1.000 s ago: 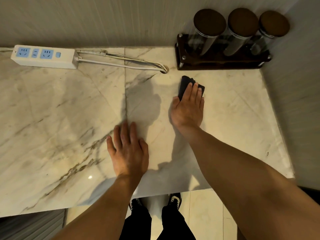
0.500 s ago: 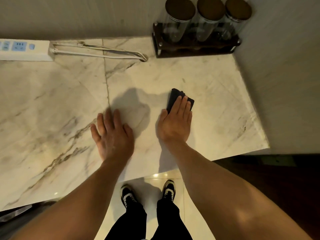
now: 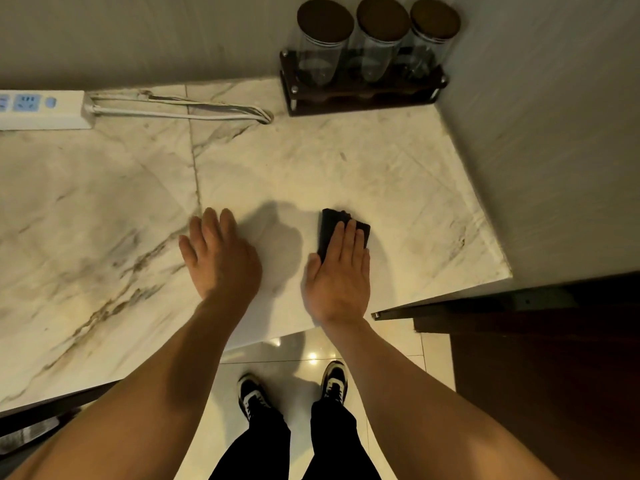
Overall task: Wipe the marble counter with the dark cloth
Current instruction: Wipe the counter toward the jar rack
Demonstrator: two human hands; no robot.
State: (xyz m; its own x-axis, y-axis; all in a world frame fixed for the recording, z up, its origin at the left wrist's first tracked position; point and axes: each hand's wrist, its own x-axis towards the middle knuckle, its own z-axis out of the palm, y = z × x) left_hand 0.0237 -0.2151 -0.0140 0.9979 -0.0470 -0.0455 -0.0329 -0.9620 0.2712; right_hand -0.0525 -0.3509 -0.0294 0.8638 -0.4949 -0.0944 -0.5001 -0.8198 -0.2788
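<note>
The marble counter (image 3: 363, 161) is pale with grey-brown veins and a seam running front to back. A small folded dark cloth (image 3: 330, 225) lies flat on it close to the front edge. My right hand (image 3: 337, 275) presses flat on the cloth, its fingers covering the near half; the far corner shows beyond my fingertips. My left hand (image 3: 218, 258) rests palm down on the bare marble to the left of the cloth, fingers together, holding nothing.
A dark wooden rack (image 3: 363, 95) with three lidded glass jars (image 3: 377, 39) stands in the back right corner. A white power strip (image 3: 45, 109) and its looped cable (image 3: 194, 109) lie along the back wall. A wall (image 3: 554, 133) bounds the counter's right side.
My right hand has slid the cloth from near the jar rack back toward the front edge. My left hand stays flat on the marble. The camera has shifted.
</note>
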